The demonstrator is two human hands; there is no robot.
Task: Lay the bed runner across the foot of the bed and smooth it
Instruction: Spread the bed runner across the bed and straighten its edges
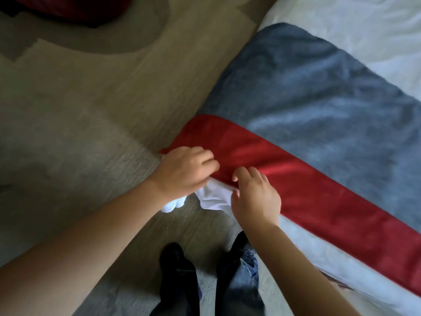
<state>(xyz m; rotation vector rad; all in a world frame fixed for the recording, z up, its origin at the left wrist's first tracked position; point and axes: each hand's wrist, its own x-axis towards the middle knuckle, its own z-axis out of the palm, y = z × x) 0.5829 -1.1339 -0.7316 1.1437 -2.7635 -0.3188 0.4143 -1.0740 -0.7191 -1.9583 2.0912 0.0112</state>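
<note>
- the red bed runner (319, 185) lies in a band across the corner of the bed (364, 26), running from the frame's centre out towards 4 o'clock.
- a grey blanket (307, 92) lies just beside it on the 1 o'clock side, edges touching.
- the left hand (185, 172), fingers curled, grips the runner's end at the corner.
- the right hand (256, 197), at 4 o'clock of the left, pinches the runner's near edge, above the white sheet (214, 197).
- the carpet (79, 110) fills the 9 o'clock side.
</note>
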